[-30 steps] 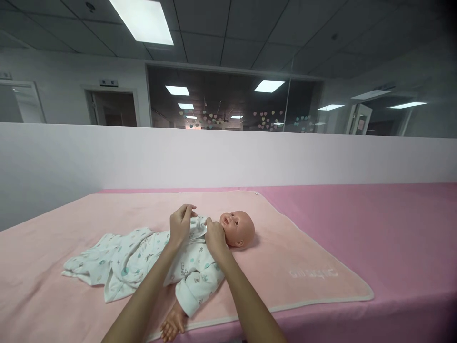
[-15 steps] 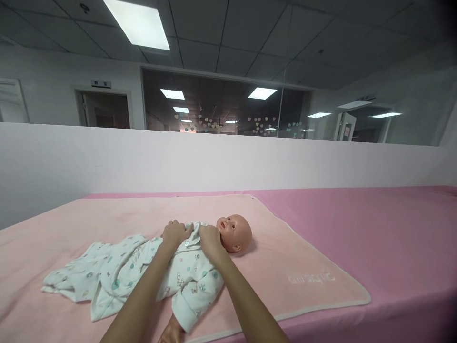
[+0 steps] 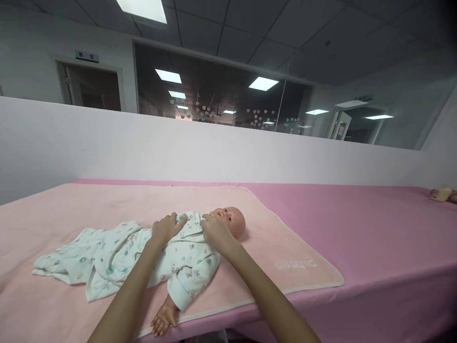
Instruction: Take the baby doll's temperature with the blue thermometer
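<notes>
A baby doll (image 3: 236, 223) lies on its back, its bare head to the right. It wears a white, patterned baby outfit (image 3: 193, 257) whose lower part spreads out flat to the left. My left hand (image 3: 167, 229) rests on the chest of the outfit, its thumb held apart from the fingers; the fingertips are partly hidden on the far side. Beside the doll's chin, my right hand (image 3: 216, 231) is closed on the outfit at the neckline. One doll hand (image 3: 164, 315) sticks out of the near sleeve, palm up.
Under the doll lies a peach blanket (image 3: 285, 243) with a pale border, on a pink table cover (image 3: 374, 228). A low white wall (image 3: 214, 147) with glass above it stands behind. A small yellowish object (image 3: 442, 193) sits at the far right edge.
My left hand has loosened at the chest, and its thumb now stands away from the fingers. The right hand stays at the neckline. The view has tilted and shifted right.
</notes>
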### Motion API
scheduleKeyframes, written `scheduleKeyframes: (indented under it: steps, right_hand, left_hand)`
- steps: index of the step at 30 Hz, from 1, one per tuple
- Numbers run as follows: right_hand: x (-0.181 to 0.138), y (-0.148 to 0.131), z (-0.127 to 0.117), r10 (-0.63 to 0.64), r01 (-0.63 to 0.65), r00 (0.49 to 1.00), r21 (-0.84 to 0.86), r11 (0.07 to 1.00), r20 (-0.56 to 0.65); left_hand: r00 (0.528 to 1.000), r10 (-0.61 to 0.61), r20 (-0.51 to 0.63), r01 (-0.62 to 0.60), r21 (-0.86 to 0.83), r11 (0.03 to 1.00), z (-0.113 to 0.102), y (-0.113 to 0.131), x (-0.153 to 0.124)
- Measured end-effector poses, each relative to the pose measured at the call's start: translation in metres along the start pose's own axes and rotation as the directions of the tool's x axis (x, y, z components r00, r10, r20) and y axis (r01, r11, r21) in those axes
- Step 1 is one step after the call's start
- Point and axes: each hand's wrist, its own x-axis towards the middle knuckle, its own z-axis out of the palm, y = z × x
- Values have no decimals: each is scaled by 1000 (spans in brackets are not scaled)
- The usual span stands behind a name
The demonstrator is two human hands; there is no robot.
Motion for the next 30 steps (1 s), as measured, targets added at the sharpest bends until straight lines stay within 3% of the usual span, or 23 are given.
scheduleKeyframes:
  steps: [5, 8, 10, 12, 14, 18, 20, 26, 30]
  right_hand:
    - [-23, 34, 6, -121, 130, 967, 27, 991, -224]
    - [-16, 64, 9, 63, 16, 945, 239, 971, -320]
    - [-7, 84, 10, 242, -94, 936, 481, 872, -256]
    - [3, 100, 11, 321, -169, 940, 658, 734, -116]
    - [11, 111, 12, 317, -203, 948, 724, 660, -23]
    - [20, 119, 13, 286, -202, 958, 732, 651, 11]
    - [20, 120, 13, 260, -184, 965, 776, 603, 26]
    - [8, 127, 15, 153, -139, 983, 958, 251, 103]
    - [3, 130, 19, 146, -203, 973, 964, 170, 179]
  left_hand:
    - [1000, 7, 25, -6, -59, 998, 5, -8, 5]
    - [1000, 17, 23, -16, -72, 997, 8, -9, 8]
    - [1000, 20, 22, -18, -75, 997, 8, -9, 8]
    - [1000, 24, 19, -23, -72, 997, 6, -8, 7]
    - [999, 35, 17, -33, -67, 997, 5, -6, 6]
    - [999, 47, 10, -47, -69, 997, 3, -5, 5]
    - [999, 52, 2, -52, -70, 996, 4, -5, 5]
    - [999, 50, -11, -51, -62, 997, 5, -6, 6]
    - [999, 39, 8, -38, -74, 997, 3, -5, 4]
